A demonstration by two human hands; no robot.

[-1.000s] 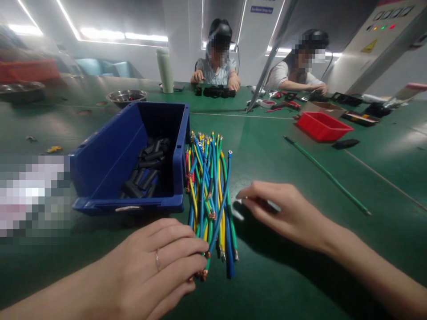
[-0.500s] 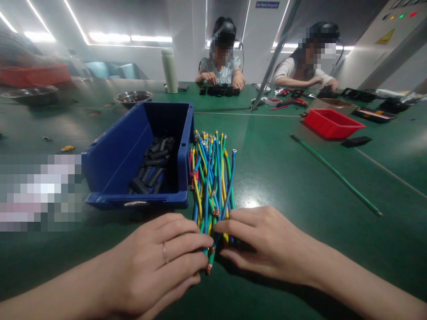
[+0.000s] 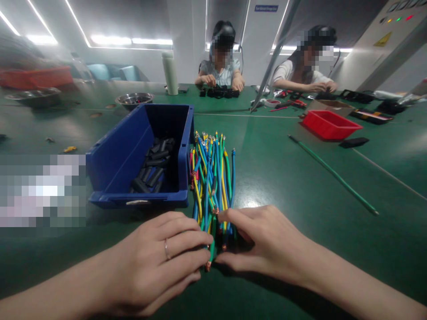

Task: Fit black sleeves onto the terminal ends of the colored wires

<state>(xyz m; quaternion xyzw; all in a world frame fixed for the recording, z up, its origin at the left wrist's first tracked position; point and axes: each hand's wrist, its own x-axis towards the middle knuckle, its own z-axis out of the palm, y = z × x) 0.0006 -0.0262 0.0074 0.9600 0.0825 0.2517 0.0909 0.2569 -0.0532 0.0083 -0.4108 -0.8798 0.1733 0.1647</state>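
A bundle of blue, green, yellow and red wires [image 3: 211, 178] with metal end lugs lies on the green table [image 3: 287, 186], just right of a blue bin [image 3: 123, 160]. My left hand [image 3: 156, 262], wearing a ring, presses its fingertips against the near end of the bundle from the left. From the right, my right hand [image 3: 263, 242] closes on that same end, thumb and fingers pinching the wires. The bin holds several short black tubes [image 3: 151, 166].
A long green rod [image 3: 333, 175] lies on the table at right. Behind it sit a red tray [image 3: 330, 124] and black parts. Two people work at the far edge. A steel bowl [image 3: 134, 98] and a pale bottle [image 3: 171, 73] stand far left.
My right hand came in from the right and closed on the near end of the wire bundle. The stray blue wire at the bundle's right drew in straighter. My left hand stayed put.
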